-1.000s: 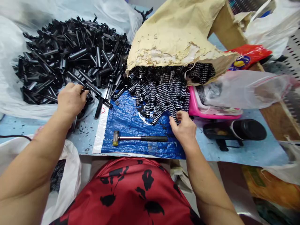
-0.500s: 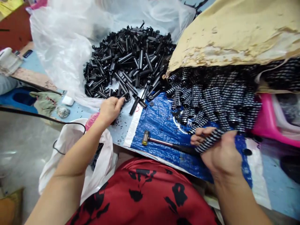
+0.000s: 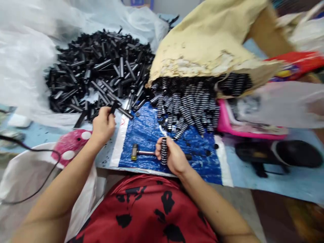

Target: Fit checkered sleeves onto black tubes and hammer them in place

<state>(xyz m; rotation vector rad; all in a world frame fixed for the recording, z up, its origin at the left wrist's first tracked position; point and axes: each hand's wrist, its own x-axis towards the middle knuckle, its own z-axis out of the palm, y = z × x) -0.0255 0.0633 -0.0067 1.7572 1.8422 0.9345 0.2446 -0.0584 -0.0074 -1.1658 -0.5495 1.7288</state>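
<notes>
I see the right hand (image 3: 173, 156) now drawn back from the striped pile (image 3: 188, 104), clenched round one striped sleeve (image 3: 164, 151) held upright over the blue tarp (image 3: 146, 131), just above the hammer (image 3: 141, 153). The left hand (image 3: 103, 125) has lifted off the black heap (image 3: 98, 71), pinching one black tube (image 3: 113, 107) at the heap's near edge.

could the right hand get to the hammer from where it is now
Probably yes. The right hand lies right over the hammer handle on the blue tarp, nothing between. But its grip is shut on a striped tube, so it would likely need to drop that first.
</notes>
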